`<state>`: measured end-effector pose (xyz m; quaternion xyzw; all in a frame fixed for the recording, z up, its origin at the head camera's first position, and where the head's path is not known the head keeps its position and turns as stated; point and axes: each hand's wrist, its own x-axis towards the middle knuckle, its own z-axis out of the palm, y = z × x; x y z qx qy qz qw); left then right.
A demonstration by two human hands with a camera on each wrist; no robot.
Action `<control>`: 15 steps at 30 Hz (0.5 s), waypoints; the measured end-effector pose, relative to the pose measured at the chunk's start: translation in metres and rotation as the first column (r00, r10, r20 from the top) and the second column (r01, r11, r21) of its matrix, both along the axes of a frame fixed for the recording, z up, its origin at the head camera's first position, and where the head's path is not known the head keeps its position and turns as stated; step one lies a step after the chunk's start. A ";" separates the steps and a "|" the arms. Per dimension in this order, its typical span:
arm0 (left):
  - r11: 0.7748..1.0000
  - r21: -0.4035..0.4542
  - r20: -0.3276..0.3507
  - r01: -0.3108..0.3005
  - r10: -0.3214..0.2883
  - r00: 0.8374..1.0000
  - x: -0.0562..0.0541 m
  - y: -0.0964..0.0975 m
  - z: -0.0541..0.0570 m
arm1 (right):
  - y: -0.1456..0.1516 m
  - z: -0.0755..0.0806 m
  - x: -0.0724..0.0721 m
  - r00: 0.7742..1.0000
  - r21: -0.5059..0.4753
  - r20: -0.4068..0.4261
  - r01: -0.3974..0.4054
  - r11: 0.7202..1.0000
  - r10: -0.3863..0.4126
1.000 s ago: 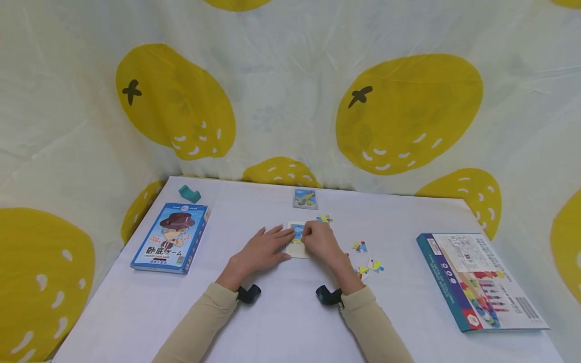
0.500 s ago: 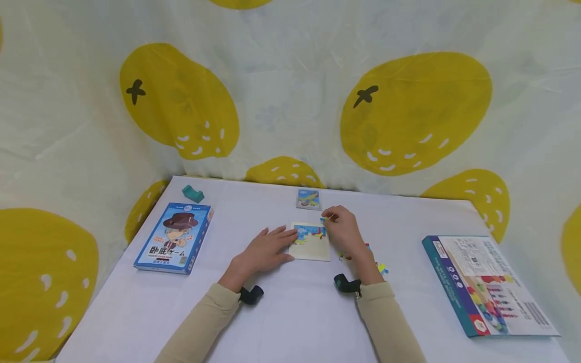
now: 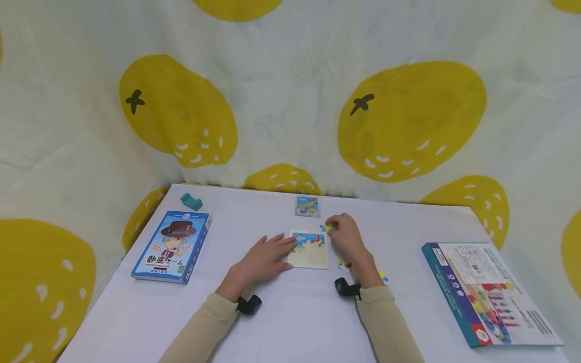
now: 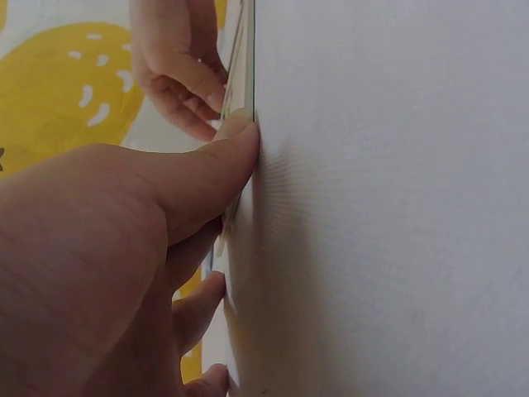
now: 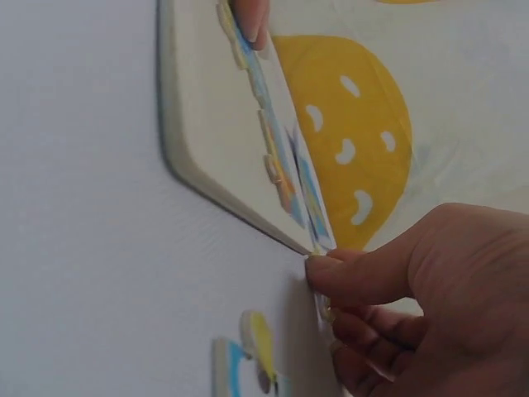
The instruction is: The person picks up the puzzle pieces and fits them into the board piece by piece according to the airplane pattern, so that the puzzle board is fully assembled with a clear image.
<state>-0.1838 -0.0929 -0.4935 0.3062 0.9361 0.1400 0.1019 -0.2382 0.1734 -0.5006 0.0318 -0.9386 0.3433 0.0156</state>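
A square jigsaw board (image 3: 310, 259) lies in the middle of the table, its far part filled with blue, red and yellow pieces and its near part bare. My left hand (image 3: 268, 257) rests at the board's left side, fingers spread and nearly straight on it. In the left wrist view its thumb (image 4: 235, 153) touches the board's edge. Beyond the board's far right corner, my right hand (image 3: 348, 237) pinches a blue and yellow puzzle piece (image 3: 324, 228) between thumb and fingers. The right wrist view shows this piece mostly hidden by the fingertips.
Loose puzzle pieces (image 3: 343, 266) lie right of the board, partly behind the right forearm. An airplane picture card (image 3: 307, 206) lies beyond it. A blue game box (image 3: 172, 247) and a teal block (image 3: 191, 201) stand left; a large flat box (image 3: 492, 295) lies right.
My right hand has moved off the board to the right and taken hold of a piece at the far corner. A red part of the picture now shows. The left hand stays put.
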 end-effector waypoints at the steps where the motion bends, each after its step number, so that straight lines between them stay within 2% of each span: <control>1: 1.000 -0.001 -0.001 0.000 0.000 1.000 0.000 0.000 0.000 | 0.000 0.001 0.001 1.000 0.003 0.017 0.007 1.000 -0.007; 7: 1.000 0.008 -0.011 -0.004 0.004 1.000 0.001 -0.001 0.000 | 0.000 0.005 0.005 0.996 0.002 0.083 0.012 1.000 -0.012; 15: 1.000 0.023 -0.004 0.000 0.000 1.000 0.001 -0.001 0.000 | 0.001 0.013 0.010 0.995 -0.102 0.042 0.089 0.991 -0.086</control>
